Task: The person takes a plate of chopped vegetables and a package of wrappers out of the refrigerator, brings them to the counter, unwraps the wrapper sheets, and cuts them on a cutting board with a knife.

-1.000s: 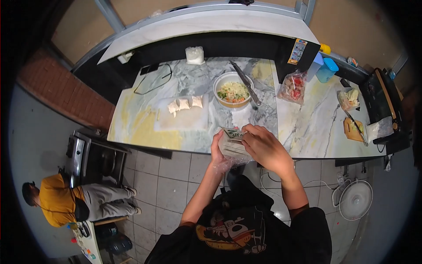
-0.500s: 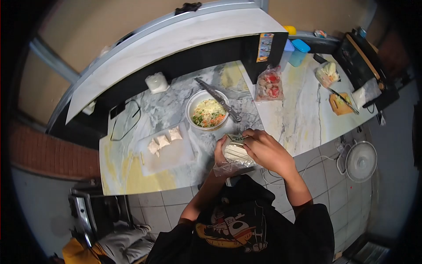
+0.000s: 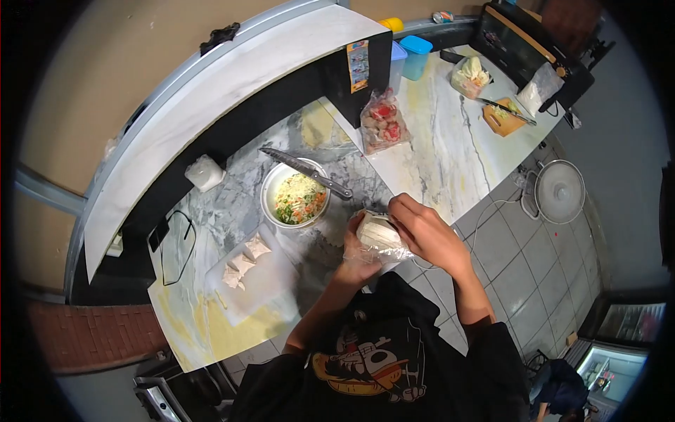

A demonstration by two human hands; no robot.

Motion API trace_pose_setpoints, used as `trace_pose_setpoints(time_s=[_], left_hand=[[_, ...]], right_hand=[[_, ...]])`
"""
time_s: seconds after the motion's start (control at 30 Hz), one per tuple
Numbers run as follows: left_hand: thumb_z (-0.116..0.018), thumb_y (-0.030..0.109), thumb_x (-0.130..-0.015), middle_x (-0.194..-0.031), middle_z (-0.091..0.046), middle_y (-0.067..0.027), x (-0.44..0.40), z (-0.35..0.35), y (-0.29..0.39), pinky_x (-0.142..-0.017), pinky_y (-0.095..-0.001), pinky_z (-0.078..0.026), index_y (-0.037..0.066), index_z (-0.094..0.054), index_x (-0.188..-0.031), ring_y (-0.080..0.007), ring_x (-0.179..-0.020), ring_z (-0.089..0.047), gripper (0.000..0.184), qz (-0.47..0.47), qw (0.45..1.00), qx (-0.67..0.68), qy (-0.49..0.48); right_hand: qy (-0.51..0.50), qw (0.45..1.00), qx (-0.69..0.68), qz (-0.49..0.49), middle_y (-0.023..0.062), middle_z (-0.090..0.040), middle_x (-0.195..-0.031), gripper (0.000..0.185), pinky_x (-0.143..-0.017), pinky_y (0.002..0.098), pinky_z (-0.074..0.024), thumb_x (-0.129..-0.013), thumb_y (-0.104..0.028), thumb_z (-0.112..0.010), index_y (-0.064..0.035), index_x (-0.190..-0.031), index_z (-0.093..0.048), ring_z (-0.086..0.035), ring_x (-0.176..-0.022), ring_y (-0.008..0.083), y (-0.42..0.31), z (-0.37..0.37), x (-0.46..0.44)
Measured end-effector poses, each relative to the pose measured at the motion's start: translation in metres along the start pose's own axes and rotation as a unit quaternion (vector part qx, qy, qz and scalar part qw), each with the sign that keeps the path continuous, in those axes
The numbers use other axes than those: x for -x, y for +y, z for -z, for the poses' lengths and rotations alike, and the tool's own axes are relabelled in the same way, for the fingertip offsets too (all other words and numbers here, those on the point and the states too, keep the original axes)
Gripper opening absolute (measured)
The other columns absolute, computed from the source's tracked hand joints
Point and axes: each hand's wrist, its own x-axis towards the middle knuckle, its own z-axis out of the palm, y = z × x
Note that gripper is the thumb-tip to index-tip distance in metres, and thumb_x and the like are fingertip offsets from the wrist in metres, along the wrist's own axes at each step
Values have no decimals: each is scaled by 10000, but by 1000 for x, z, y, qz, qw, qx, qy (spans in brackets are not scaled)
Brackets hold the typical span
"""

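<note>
Clear plastic package [image 3: 382, 235], pale layered stack inside, film crinkled and loose on the wearer's side. It's cradled at a slant in the left hand [image 3: 356, 247], with the right hand [image 3: 427, 231] on its right edge. Position: right of the bowl [image 3: 266, 200], nearer the wearer, not touching it.

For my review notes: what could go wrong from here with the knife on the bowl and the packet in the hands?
1. The knife rests across the rim of the bowl, its handle jutting past it; a bump might knock it off or spill the chopped mix.
2. The left hand holds the plastic packet, with the right hand against it, near the counter edge; a slip could drop it.
</note>
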Motion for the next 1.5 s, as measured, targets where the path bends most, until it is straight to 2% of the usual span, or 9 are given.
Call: trace_pose_setpoints(time_s=[0.03,0.07,0.1,0.17,0.6,1.0,1.1,1.27,1.5], left_hand=[[-583,361,-846,-1092,-639,-99,-10,-12,11,-932,-455,-490,122,-617,-1169,-288,-1096,-582,403,118,991,4,63],[-439,553,-906,-1054,-667,-78,-20,-17,17,-874,-430,-516,110,-634,-1104,-258,-985,-643,523,233,964,7,126],[-439,553,-906,-1054,-667,-78,-26,-6,7,-874,-430,-516,110,-634,-1104,-258,-985,-643,523,235,964,8,124],[-435,542,-912,-1035,-675,-83,-35,25,-23,-848,-433,-530,99,-637,-1091,-262,-950,-655,518,370,857,349,81],[-418,553,-918,-1046,-668,-96,-61,30,-29,-843,-445,-535,52,-611,-1136,-276,-938,-661,579,370,861,348,42],[-383,550,-932,-1090,-657,-99,-74,48,-28,-867,-450,-518,81,-605,-1159,-273,-987,-644,567,374,871,315,52],[-374,546,-939,-1122,-644,-111,-77,58,-36,-882,-447,-514,79,-571,-1230,-275,-1007,-636,585,364,876,317,16],[-414,569,-909,-1214,-595,-132,-78,51,-29,-922,-449,-493,59,-465,-1367,-278,-1077,-603,687,351,906,223,77],[-404,548,-913,-1263,-571,-140,-76,55,-37,-949,-449,-479,59,-418,-1410,-277,-1116,-585,697,350,916,190,51]], right_hand=[[3,1000,2,-3,209,-553,-1014,126,-736,454,-487,-759,46,-585,68,-881,-567,-588,-875,412,2,0,1],[2,1000,-17,1,202,-558,-1027,136,-745,449,-491,-752,55,-583,68,-887,-580,-592,-884,407,5,0,2],[0,999,-37,5,195,-563,-1040,148,-754,445,-495,-744,63,-581,68,-892,-592,-596,-893,403,8,0,4],[-3,1000,-13,2,181,-566,-1073,151,-757,428,-496,-761,45,-582,65,-910,-597,-605,-894,384,17,1,9],[3,999,-28,-21,167,-608,-1102,138,-775,420,-502,-839,-29,-612,55,-943,-645,-622,-897,375,29,9,-4],[57,994,-71,-60,170,-653,-1024,103,-747,389,-514,-768,31,-670,42,-869,-687,-645,-863,367,35,5,-23],[35,993,-93,-64,152,-672,-972,113,-770,368,-512,-745,1,-720,44,-846,-694,-655,-865,342,39,4,-26],[49,991,-100,-76,145,-681,-958,119,-765,368,-514,-736,-4,-731,34,-846,-701,-661,-859,341,40,4,-27],[80,990,-81,-87,158,-686,-958,142,-773,367,-519,-741,17,-719,29,-882,-703,-664,-858,348,41,5,-20]])
